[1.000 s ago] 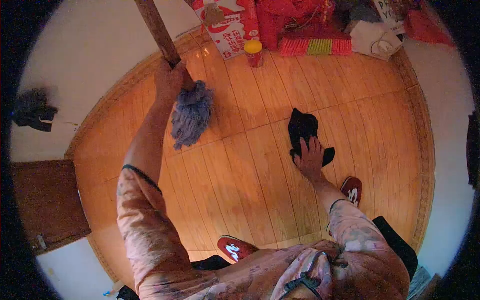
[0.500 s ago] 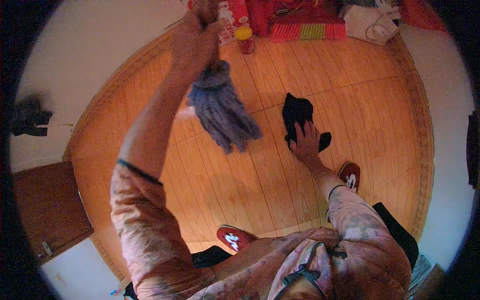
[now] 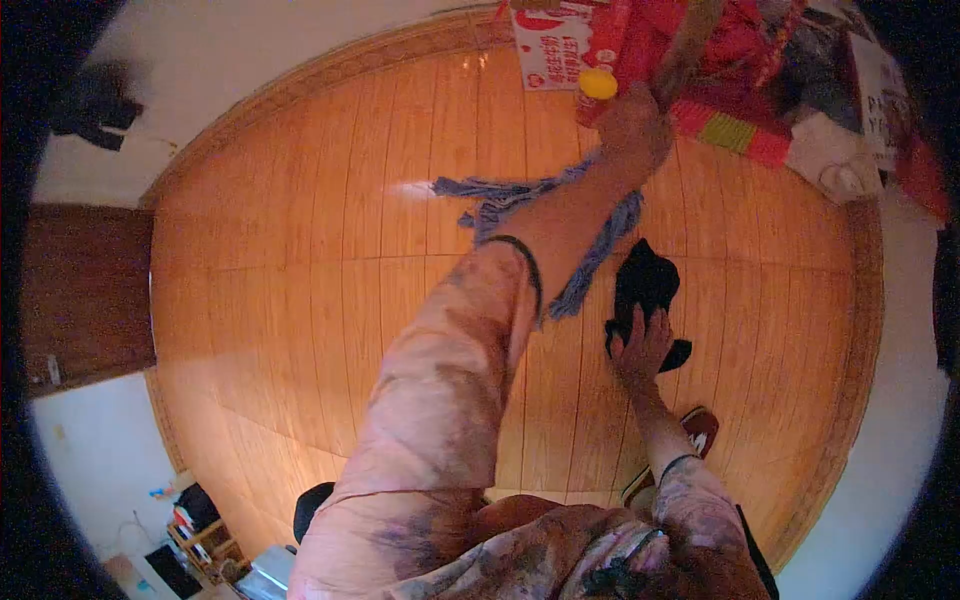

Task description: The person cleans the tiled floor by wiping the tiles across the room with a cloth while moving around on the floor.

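My left hand (image 3: 637,130) is closed around the handle of a mop (image 3: 685,60), whose shaft slants up past the top of the view. The grey-blue strands of the mop head (image 3: 600,255) spread over the wooden floor, partly covered by my left forearm. Lower and to the right, my right hand (image 3: 643,350) has its fingers spread over a soft-looking black thing (image 3: 645,278). What kind of thing it is I cannot make out; its upper part shows beyond my fingertips.
A jar with a yellow lid (image 3: 598,83) stands by a red-and-white carton (image 3: 555,50). A red and yellow-green broom (image 3: 728,132) and a pale bag (image 3: 835,155) lie at the back right. My red shoe (image 3: 700,428) is near my right forearm. A brown door (image 3: 85,295) is at the left.
My left hand has swung the mop to the right, and its bunched strands now fan out on the floor. The view has shifted. My right hand stays on the black thing.
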Demonstrator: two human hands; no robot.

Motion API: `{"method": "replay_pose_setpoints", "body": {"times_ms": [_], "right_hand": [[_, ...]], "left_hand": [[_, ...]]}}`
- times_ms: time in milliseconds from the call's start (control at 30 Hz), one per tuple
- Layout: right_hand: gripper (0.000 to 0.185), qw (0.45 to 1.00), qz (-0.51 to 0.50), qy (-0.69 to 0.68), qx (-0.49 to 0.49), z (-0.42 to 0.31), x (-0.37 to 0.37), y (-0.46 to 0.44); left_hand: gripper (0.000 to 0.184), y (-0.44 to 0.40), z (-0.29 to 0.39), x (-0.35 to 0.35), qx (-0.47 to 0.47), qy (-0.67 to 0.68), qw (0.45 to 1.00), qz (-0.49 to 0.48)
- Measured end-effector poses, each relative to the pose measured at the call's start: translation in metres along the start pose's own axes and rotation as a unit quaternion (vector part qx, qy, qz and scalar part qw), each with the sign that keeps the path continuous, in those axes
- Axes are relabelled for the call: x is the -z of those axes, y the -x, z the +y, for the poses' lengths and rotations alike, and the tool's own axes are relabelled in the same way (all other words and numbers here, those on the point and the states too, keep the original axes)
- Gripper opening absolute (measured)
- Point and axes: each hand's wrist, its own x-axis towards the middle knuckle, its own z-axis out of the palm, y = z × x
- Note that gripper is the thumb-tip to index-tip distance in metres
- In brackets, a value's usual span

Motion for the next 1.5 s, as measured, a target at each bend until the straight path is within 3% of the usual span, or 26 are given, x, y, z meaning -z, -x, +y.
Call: {"method": "replay_pose_setpoints", "body": {"times_ms": [200, 300, 400, 600, 800, 933, 1100, 1167, 1233, 1300, 1400, 1500], "right_hand": [[0.071, 0.997, -0.071, 0.021, -0.038, -0.001, 0.000, 0.001], [0.071, 0.996, -0.080, 0.012, -0.047, 0.006, -0.006, 0.008], [0.071, 0.999, -0.045, 0.004, -0.017, 0.007, -0.008, 0.010], [0.071, 0.999, -0.026, 0.018, -0.024, 0.007, -0.008, 0.008], [0.072, 0.999, -0.042, 0.018, -0.020, 0.004, -0.005, 0.007], [0.073, 0.998, -0.046, 0.024, -0.034, 0.002, -0.003, 0.004], [0.075, 0.999, -0.035, 0.012, -0.017, 0.006, -0.004, 0.004], [0.076, 0.999, -0.039, 0.012, -0.023, 0.002, 0.001, 0.002], [0.075, 0.998, -0.048, 0.012, -0.029, 0.001, 0.002, 0.000], [0.072, 0.999, -0.038, 0.010, -0.024, 0.002, 0.003, 0.000], [0.069, 0.999, -0.026, 0.009, -0.017, 0.003, 0.001, -0.001], [0.071, 0.998, -0.046, 0.011, -0.034, -0.002, 0.002, -0.004]], "left_hand": [[0.047, 0.013, -0.036, -0.038, 0.035, 0.008, 0.998, 0.049], [0.050, 0.004, -0.041, -0.025, 0.125, 0.010, 0.988, -0.085], [0.053, 0.012, -0.048, -0.030, 0.068, 0.011, 0.997, -0.038], [0.057, 0.045, -0.047, -0.025, 0.080, 0.072, 0.994, -0.005], [0.053, 0.037, -0.050, -0.019, 0.136, 0.071, 0.988, -0.035], [0.051, 0.035, -0.069, -0.042, 0.110, 0.117, 0.987, 0.001], [0.083, 0.071, -0.094, -0.007, 0.070, 0.089, 0.993, -0.033], [0.111, 0.095, -0.124, 0.020, 0.057, 0.038, 0.989, -0.132], [0.130, 0.118, -0.160, 0.048, -0.031, -0.045, 0.975, -0.217], [0.140, 0.152, -0.187, 0.055, 0.037, -0.198, 0.948, -0.245], [0.145, 0.170, -0.184, 0.066, 0.008, -0.264, 0.907, -0.328], [0.138, 0.188, -0.151, 0.070, -0.006, -0.275, 0.900, -0.338]]}}
